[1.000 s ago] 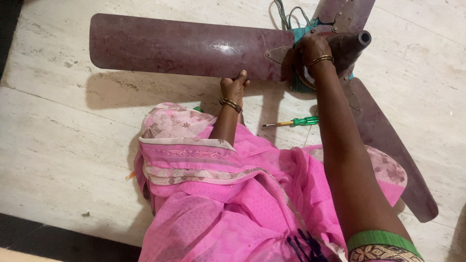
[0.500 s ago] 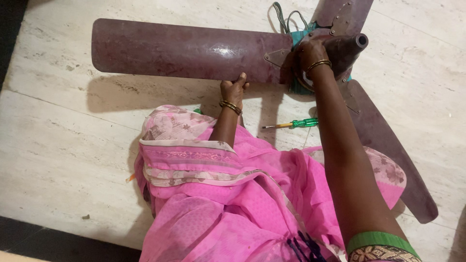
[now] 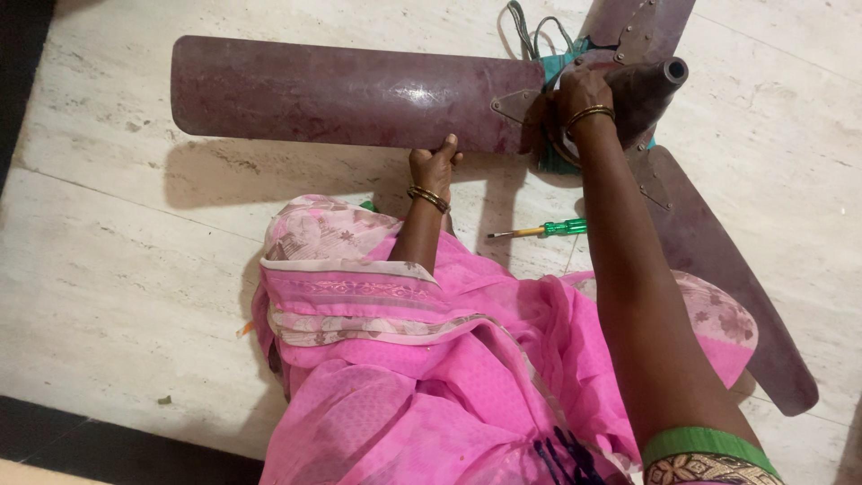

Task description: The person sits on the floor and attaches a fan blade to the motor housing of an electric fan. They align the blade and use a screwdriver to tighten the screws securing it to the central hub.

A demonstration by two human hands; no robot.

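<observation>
a dusty maroon ceiling fan lies on the pale marble floor, its hub at the top of view with a short tube pointing right. one blade stretches left, a second blade runs down to the right, and a third is cut off at the top edge. the left hand grips the near edge of the left blade, fingers curled under and thumb on top. the right hand is closed over the hub where the blade bracket meets it. a green cloth and wires sit at the hub. a green-handled screwdriver lies on the floor between the arms, just beyond the pink sari.
</observation>
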